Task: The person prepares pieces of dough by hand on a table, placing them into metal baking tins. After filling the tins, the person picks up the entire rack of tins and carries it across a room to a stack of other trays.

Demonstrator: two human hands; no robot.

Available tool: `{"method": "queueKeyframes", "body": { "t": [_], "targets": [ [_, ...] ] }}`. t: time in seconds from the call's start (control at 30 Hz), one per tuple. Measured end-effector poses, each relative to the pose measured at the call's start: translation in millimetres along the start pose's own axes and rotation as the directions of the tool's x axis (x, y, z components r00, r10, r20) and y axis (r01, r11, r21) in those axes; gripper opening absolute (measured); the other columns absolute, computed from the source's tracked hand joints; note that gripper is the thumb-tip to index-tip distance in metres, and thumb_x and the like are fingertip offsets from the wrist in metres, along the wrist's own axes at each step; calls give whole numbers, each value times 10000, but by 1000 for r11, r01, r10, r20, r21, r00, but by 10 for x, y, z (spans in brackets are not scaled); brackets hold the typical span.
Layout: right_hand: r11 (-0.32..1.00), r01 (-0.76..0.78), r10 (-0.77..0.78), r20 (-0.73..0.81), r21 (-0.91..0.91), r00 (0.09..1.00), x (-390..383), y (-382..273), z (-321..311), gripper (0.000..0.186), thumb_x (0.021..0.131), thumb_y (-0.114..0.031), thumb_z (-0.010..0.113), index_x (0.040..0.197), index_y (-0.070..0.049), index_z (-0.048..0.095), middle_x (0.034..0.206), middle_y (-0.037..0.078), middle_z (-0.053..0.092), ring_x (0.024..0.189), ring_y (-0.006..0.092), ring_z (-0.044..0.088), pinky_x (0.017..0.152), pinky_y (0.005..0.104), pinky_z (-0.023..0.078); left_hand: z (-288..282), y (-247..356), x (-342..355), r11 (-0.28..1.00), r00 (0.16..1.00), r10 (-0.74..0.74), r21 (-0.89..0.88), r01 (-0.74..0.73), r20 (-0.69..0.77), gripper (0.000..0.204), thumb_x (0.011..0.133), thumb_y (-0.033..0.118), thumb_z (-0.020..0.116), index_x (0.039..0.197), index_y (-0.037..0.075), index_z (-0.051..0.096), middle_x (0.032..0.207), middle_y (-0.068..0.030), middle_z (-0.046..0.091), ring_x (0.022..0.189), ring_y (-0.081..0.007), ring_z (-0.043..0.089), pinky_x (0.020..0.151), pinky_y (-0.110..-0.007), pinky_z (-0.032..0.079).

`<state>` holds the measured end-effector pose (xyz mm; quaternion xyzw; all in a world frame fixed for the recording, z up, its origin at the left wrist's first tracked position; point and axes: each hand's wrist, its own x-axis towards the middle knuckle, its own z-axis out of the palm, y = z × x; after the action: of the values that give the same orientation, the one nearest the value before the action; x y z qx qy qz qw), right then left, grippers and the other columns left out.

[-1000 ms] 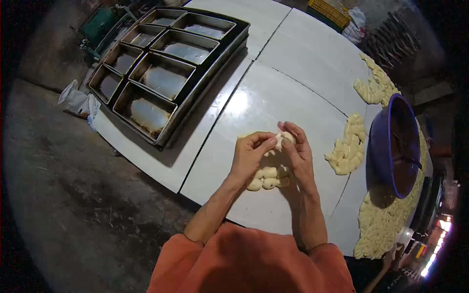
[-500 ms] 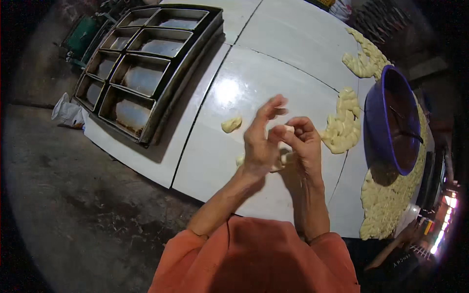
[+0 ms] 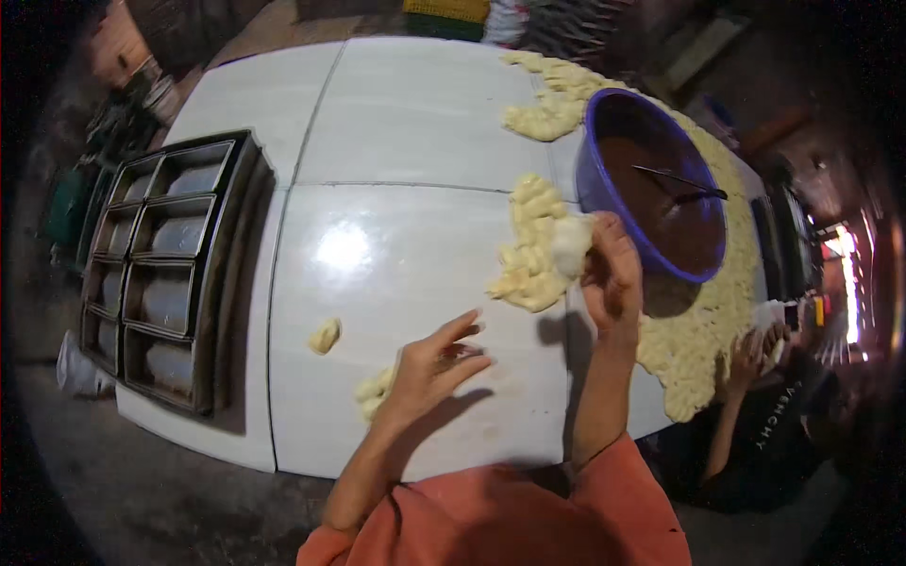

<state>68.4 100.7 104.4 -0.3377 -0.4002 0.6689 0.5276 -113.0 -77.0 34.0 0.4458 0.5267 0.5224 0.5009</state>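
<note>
- Pans (image 3: 179,231): a joined block at the left edge of the white table (image 3: 406,123), openings up; probably set there to leave the middle free for handwork.
- Lump (image 3: 325,337): a small piece of dough lying alone on bare table, apart from the rest.
- Pieces (image 3: 374,394): more dough, partly hidden behind the left hand, seemingly placed close to the body for easy reach.
- Left hand (image 3: 429,373): above the table, thumb and fingers spread, nothing seen between them.
- Dough pile (image 3: 528,222): a lumpy strip in front of the right hand, likely kept within its reach.
- Pale lump (image 3: 570,245): blurred, over the pile, at the right fingertips.
- Right hand (image 3: 615,269): fingers bent beside the pale lump; I cannot tell whether they pinch it.
- Bowl (image 3: 593,179): purple, brown liquid inside, a dark stick (image 3: 670,177) leaning in it, perhaps left handy.
- Dough sheet (image 3: 698,340): spread along the right edge, near a co-worker's hand (image 3: 746,363).
</note>
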Motion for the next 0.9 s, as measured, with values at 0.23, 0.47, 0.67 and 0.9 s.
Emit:
{"method": "queueKeyframes", "body": {
  "t": [0.23,0.47,0.67,0.9],
  "targets": [
    [776,85,-143,-42,-625,989,1135,-734,-1494,226,955,-195,664,1096,-28,608,965,49,655,814,118,620,741,275,500,-315,260,-115,976,966,-189,78,205,-177,413,947,112,671,1339,-1,605,1183,-172,707,998,-221,718,845,-334,578],
    [127,-69,422,-9,-989,907,1823,-299,-2819,171,970,-220,638,1045,-67,646,954,31,648,900,140,582,830,325,480,-222,286,-107,962,965,-262,80,261,7,390,960,135,669,1321,1,610,1156,-171,720,1027,-231,713,893,-351,574],
    [780,-215,301,52,-588,952,1178,-894,-1427,105,962,-180,662,1011,-89,643,877,-7,645,861,110,644,780,278,532,-263,351,-109,931,947,-320,188,314,4,397,974,182,662,1329,12,608,1172,-170,714,1054,-235,707,905,-364,569],
    [986,-168,169,200,-20,965,476,-346,-506,172,995,-202,646,1115,-86,609,958,4,626,887,100,638,746,254,535,276,258,355,878,954,-272,-374,298,124,428,1007,258,625,1339,-9,590,1274,-140,658,1068,-216,669,882,-361,562]
  ]
}}
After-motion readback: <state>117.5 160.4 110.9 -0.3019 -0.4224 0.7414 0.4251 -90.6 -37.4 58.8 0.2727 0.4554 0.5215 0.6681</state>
